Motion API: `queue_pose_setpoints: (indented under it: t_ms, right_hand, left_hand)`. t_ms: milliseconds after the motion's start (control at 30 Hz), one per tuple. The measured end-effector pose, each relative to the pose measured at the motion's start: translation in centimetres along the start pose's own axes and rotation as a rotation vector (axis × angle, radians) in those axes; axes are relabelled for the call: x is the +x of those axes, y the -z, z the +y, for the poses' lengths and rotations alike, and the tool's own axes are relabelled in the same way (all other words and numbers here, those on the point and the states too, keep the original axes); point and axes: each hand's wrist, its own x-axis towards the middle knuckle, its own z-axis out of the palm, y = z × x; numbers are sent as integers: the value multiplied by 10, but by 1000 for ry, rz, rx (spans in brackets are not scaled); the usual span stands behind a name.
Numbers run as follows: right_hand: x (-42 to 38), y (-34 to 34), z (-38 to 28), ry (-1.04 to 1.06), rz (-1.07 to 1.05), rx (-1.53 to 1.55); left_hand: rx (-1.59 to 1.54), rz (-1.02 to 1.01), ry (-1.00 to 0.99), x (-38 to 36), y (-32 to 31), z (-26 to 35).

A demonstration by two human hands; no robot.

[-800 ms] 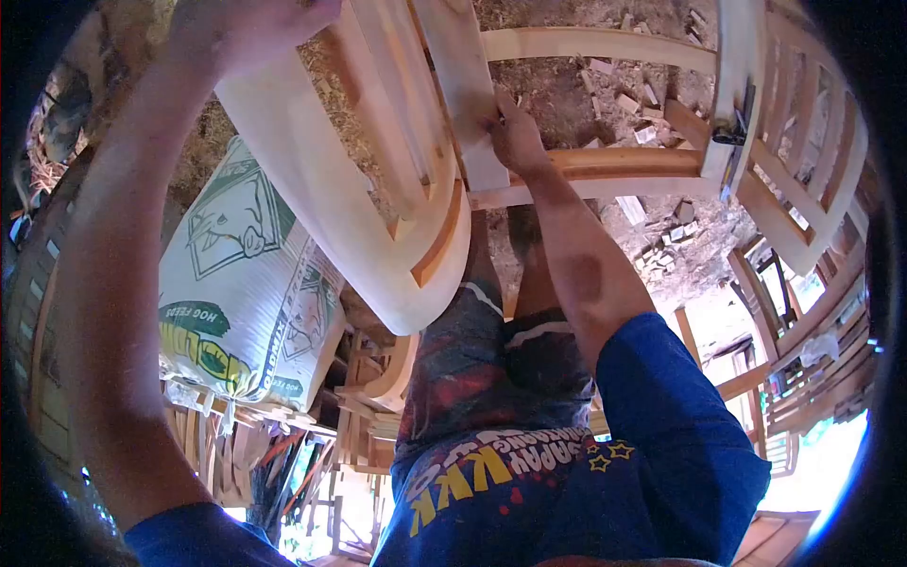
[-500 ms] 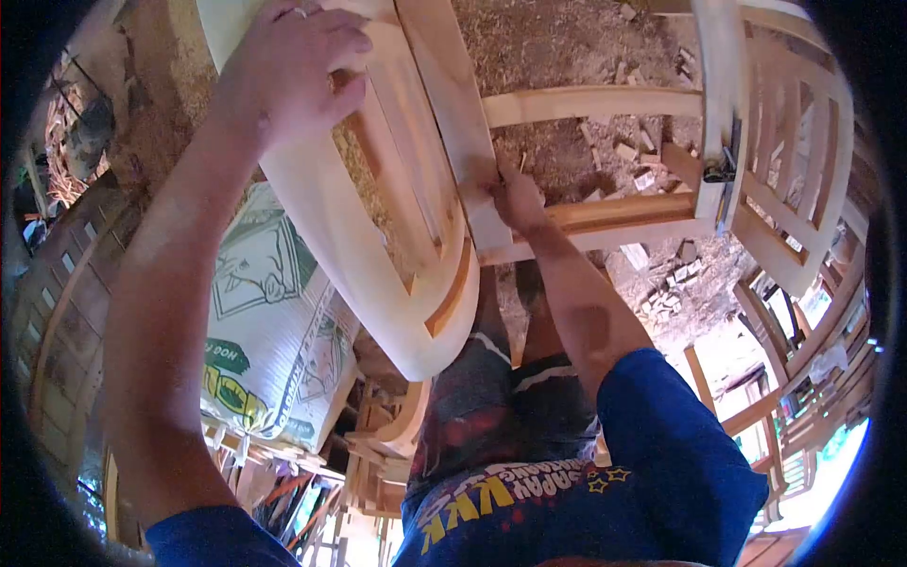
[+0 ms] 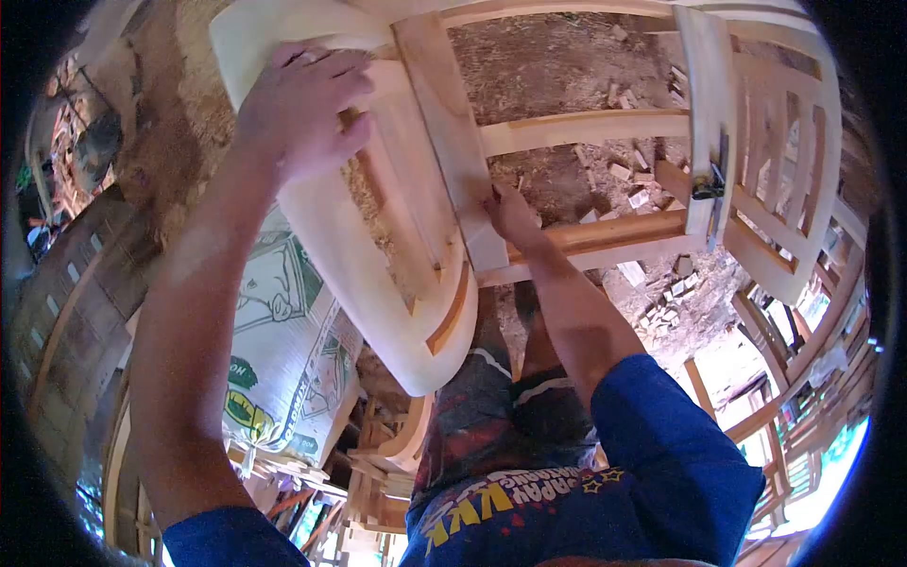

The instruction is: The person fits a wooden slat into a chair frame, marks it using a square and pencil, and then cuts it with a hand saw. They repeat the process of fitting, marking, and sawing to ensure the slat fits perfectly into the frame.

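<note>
A pale wooden frame with a rounded end and long slots slants across the middle. My left hand rests over its upper part, fingers bent and thumb curved inward. Whatever lies under that palm or between the fingers is hidden. A flat wooden board runs along the frame's right side. My right hand grips the board's edge near its lower end, thumb on the near face and the other fingers partly hidden.
Crossbars join the board to an upright post with a dark metal fitting. A slatted panel stands beyond. Wood offcuts litter the ground. A printed sack lies at left, near curved wooden parts.
My left hand has slid down along the frame, toward its rounded end. My right hand keeps its hold on the board. The whole view has shifted slightly.
</note>
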Motion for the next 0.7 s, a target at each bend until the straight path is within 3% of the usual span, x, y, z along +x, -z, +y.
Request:
queue_pose_setpoints:
  t_ms: [100, 200, 300, 500, 600, 700]
  right_hand:
    - [-3, -6, -1, -98, 121, -139]
    - [-34, -2, -14, -137, 426, 2]
    - [-76, 52, -46, -344, 376, -31]
    - [-98, 191, 16, -93, 548, -389]
    - [-91, 260, -7, -103, 640, -565]
    - [-72, 305, 12, 57, 726, -641]
  left_hand:
    - [5, -64, -30, 4, 5, -2]
    - [16, -3, -36, 4, 6, 1]
    - [21, -16, -30, 7, 9, 6]
    - [24, -70, -30, 9, 8, 5]
    - [60, -95, -45, 10, 12, 8]
    - [122, -41, -93, 11, 13, 10]
